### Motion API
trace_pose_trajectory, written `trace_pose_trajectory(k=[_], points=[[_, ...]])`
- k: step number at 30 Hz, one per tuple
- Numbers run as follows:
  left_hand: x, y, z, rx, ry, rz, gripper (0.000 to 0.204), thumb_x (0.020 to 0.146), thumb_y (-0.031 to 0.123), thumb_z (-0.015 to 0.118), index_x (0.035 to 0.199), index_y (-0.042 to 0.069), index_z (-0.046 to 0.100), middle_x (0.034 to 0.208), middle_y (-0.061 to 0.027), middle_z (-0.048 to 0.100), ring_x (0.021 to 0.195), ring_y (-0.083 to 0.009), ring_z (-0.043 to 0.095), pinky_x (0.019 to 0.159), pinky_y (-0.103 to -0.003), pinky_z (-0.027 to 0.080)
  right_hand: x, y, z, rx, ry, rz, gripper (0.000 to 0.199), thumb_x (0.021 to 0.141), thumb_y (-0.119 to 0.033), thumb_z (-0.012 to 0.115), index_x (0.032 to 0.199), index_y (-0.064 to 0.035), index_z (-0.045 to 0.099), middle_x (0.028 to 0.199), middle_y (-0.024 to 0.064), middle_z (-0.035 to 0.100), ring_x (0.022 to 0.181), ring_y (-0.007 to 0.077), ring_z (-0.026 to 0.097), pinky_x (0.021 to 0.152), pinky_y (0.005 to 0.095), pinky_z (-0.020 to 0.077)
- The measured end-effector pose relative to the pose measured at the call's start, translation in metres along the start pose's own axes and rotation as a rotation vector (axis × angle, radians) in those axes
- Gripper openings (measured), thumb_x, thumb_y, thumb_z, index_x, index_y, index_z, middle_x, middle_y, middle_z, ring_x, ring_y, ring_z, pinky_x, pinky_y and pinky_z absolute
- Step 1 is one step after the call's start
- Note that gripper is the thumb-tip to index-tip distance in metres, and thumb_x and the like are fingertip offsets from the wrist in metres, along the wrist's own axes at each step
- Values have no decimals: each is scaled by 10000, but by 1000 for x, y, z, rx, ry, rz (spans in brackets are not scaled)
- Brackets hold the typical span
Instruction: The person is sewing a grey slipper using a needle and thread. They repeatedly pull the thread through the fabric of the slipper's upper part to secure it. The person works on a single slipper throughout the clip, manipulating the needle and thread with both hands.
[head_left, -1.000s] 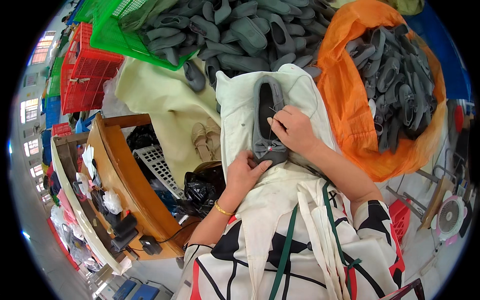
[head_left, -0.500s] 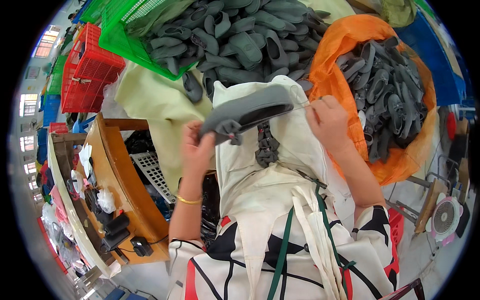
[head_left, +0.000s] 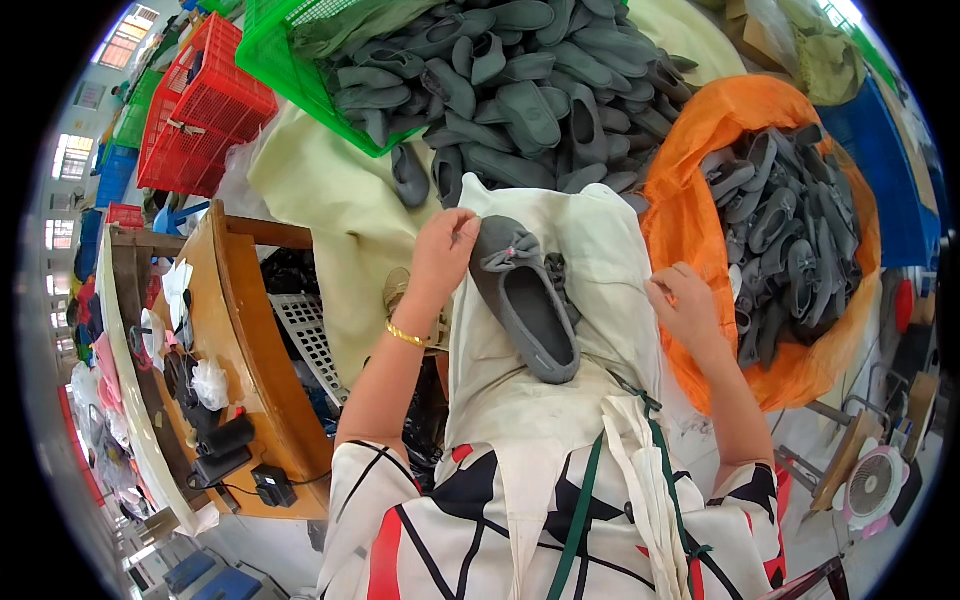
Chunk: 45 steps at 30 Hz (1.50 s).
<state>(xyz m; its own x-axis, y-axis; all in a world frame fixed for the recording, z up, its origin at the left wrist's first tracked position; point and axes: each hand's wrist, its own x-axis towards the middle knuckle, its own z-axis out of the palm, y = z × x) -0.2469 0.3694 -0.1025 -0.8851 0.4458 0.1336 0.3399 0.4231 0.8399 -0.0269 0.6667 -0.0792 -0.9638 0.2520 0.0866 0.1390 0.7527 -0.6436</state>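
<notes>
While pinching: left hand (head_left: 443, 250) nips grey slipper's (head_left: 527, 297) toe by the bow.
Right hand (head_left: 682, 303): fingers curled, grip unclear.
Tip: steady it flat on the cream cloth (head_left: 520, 390).

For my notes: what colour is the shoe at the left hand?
Grey, with a grey bow: the shoe at the left hand, head view.

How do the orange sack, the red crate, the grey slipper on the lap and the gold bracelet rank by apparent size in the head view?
1. orange sack
2. red crate, though it sits farther off near the fisheye rim, so its true size is unsure
3. grey slipper, its toe pinched by the left hand
4. gold bracelet
</notes>
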Motion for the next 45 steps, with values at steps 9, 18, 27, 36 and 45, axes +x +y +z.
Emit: trace_pose_trajectory(k=[9, 18, 27, 36, 45], points=[[-28, 38, 3, -76, -152, -399, 354, 885, 354, 732, 853, 21, 613, 782, -114, 620, 698, -232, 605, 620, -356, 482, 97, -74, 82, 591, -116, 51, 196, 897, -163, 704, 1028, -21, 672, 906, 109, 616, 764, 231, 602, 684, 332, 495], [-46, 41, 8, 190, -146, -173, 231, 810, 167, 739, 878, 56, 549, 846, -117, 597, 810, -336, 589, 660, -444, 468, 90, -85, 99, 400, -339, -176, 216, 824, -90, 729, 1024, -48, 661, 862, 120, 569, 816, 302, 575, 710, 388, 471], [-58, 32, 18, 130, -6, -126, 185, 816, 140, 733, 954, 60, 638, 846, -107, 637, 794, -311, 611, 668, -415, 488, 86, -85, 110, 350, -219, -273, 185, 821, -88, 726, 986, -46, 655, 842, 113, 551, 775, 293, 563, 670, 380, 462], [-48, 29, 1, -175, -177, -452, 208, 848, 170, 723, 942, 3, 642, 811, -105, 673, 654, -178, 614, 618, -318, 496, 87, -92, 100, 324, -493, -119, 243, 879, -264, 689, 881, -26, 640, 843, 146, 617, 782, 341, 615, 686, 436, 482], [-38, 16, -1, -816, -245, -834, 232, 966, 281, 666, 956, 67, 578, 810, -60, 684, 629, -111, 645, 553, -243, 517, 91, -73, 69, -146, -212, -314, 239, 869, -216, 703, 734, -34, 631, 735, 127, 595, 710, 312, 603, 619, 409, 470]])
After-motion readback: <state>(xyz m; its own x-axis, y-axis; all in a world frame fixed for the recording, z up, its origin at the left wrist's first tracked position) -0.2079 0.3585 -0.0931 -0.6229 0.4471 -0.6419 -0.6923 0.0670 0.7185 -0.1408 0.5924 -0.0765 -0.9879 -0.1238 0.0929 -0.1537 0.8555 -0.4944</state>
